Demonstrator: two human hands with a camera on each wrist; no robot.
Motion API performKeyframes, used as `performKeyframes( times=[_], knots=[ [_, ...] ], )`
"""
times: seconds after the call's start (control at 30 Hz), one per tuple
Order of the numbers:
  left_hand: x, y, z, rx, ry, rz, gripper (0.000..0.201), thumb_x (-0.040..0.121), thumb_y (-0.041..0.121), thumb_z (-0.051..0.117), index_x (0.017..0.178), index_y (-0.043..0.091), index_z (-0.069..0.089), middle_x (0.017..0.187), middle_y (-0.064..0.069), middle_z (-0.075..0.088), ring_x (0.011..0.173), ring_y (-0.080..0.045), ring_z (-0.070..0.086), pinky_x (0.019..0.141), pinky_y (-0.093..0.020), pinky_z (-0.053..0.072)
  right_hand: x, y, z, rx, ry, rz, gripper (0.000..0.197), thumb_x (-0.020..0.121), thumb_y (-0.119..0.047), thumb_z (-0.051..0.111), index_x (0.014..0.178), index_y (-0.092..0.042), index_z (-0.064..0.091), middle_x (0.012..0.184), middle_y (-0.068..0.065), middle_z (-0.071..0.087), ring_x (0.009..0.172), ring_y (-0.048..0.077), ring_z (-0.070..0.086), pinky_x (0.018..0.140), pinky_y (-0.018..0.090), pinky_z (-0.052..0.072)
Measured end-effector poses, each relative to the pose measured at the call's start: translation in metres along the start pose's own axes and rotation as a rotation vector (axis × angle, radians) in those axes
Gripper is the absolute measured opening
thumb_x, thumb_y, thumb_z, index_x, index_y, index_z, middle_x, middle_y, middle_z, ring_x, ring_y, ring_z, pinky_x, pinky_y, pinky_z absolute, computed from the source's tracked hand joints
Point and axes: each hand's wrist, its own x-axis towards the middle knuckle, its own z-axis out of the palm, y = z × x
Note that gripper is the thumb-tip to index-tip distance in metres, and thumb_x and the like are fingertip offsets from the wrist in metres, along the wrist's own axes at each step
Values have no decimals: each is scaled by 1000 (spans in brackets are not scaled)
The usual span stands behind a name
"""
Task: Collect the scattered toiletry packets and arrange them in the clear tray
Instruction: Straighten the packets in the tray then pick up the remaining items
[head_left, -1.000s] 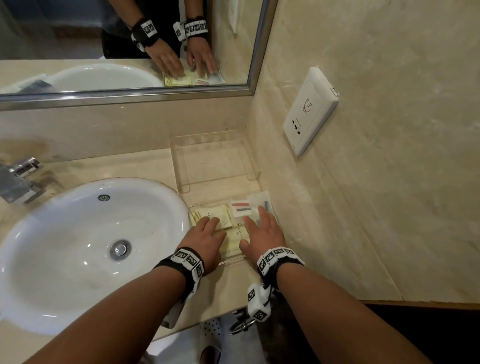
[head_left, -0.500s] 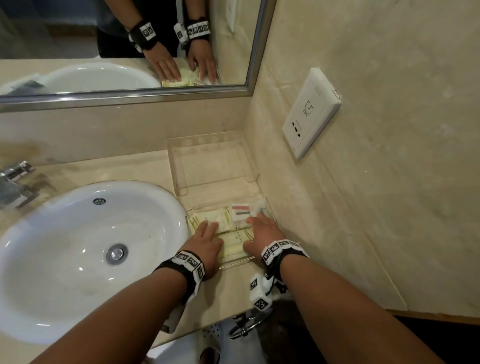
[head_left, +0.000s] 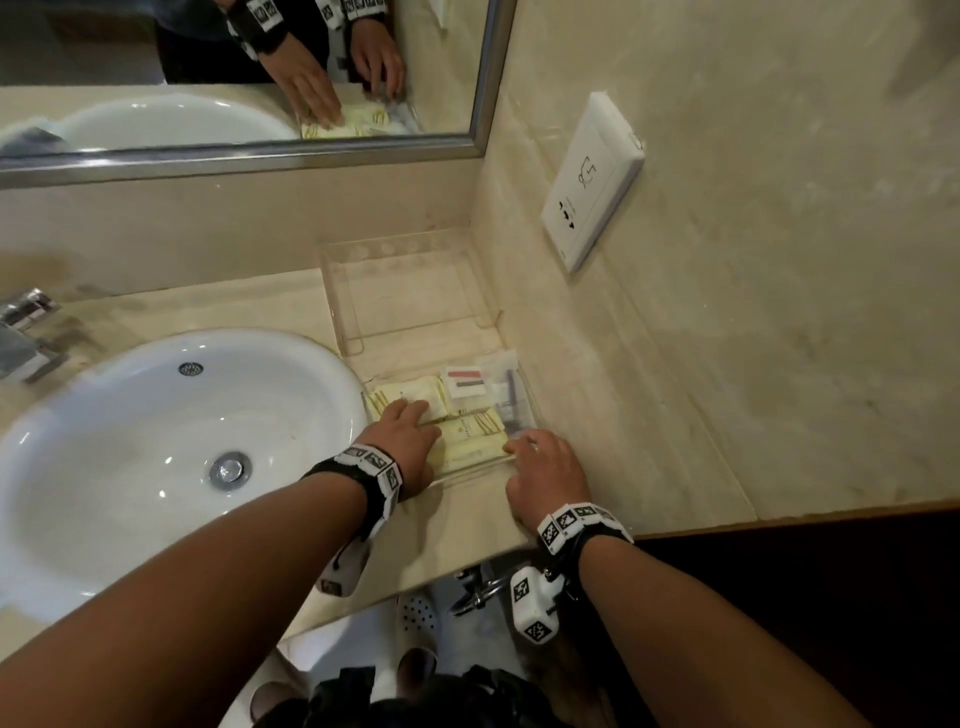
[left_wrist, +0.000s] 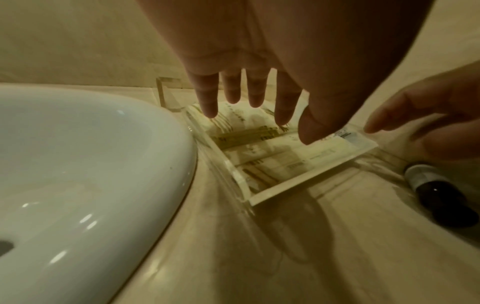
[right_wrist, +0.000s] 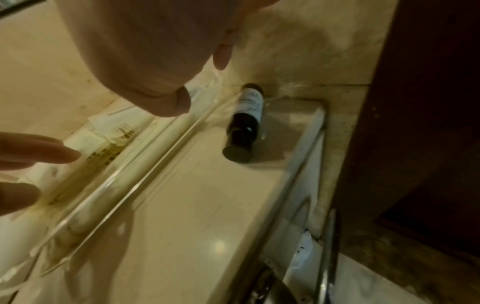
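The clear tray (head_left: 470, 469) sits on the counter between the sink and the side wall. In it lie yellow packets (head_left: 470, 439), a white packet with red and dark stripes (head_left: 464, 382) and a clear packet (head_left: 506, 397). My left hand (head_left: 410, 415) rests flat on the yellow packets (left_wrist: 262, 148), fingers straight (left_wrist: 249, 98). My right hand (head_left: 524, 447) hovers at the tray's near right corner with relaxed fingers and holds nothing (right_wrist: 200, 82). A small dark bottle (right_wrist: 244, 127) lies on the counter under that hand, hidden in the head view.
A second clear holder (head_left: 410, 291) stands behind the tray in the corner. The white sink (head_left: 156, 441) lies to the left, the faucet (head_left: 26, 332) at far left. A wall socket (head_left: 592, 176) and a mirror (head_left: 249, 78) are above. The counter edge (head_left: 467, 566) is close behind my wrists.
My right hand has drawn back off the packets to the tray's near right corner. My left hand stays on the yellow packets.
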Motion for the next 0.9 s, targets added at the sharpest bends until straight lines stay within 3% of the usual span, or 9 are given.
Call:
performKeyframes(
  times=[0.1, 0.3, 0.4, 0.53, 0.67, 0.9],
  knots=[
    [-1, 5, 2, -58, 35, -3, 56, 88, 35, 57, 141, 24, 47, 159, -6, 20, 146, -32, 14, 113, -46, 35, -12, 7, 4, -7, -27, -7, 51, 74, -9, 59, 121, -29, 63, 131, -2, 50, 120, 21, 44, 105, 31, 37],
    [-2, 16, 5, -178, 120, 12, 47, 90, 29, 55, 136, 21, 53, 145, -4, 42, 131, -28, 36, 107, -41, 40, -27, 9, 7, -42, -139, 1, 56, 75, -10, 63, 126, -31, 60, 138, -3, 45, 129, 19, 40, 107, 33, 38],
    [1, 19, 8, -186, 106, 18, 46, 90, 29, 53, 136, 23, 52, 141, -4, 46, 127, -27, 41, 104, -40, 41, -35, 12, 10, -76, -181, -17, 58, 76, -12, 67, 131, -28, 57, 143, 2, 43, 133, 24, 37, 108, 37, 37],
    [3, 22, 11, -192, 74, 23, 45, 91, 32, 52, 136, 25, 52, 138, -3, 48, 124, -27, 43, 103, -42, 43, -41, 19, 19, -148, -215, -28, 58, 83, -10, 59, 139, -23, 51, 147, 10, 38, 134, 31, 35, 107, 39, 38],
    [3, 20, 14, -196, 75, 21, 44, 92, 31, 51, 135, 24, 53, 137, -3, 48, 123, -27, 44, 102, -42, 43, -39, 24, 25, -152, -192, 20, 52, 86, -8, 56, 135, -23, 50, 135, 5, 44, 120, 27, 44, 98, 32, 44],
    [-1, 7, 17, -186, 74, -1, 42, 94, 30, 51, 136, 24, 53, 138, -3, 48, 124, -27, 44, 102, -41, 43, -29, 22, 28, -215, -217, 3, 31, 92, -13, 54, 122, -20, 56, 119, 4, 54, 105, 22, 51, 88, 30, 46]
  ],
)
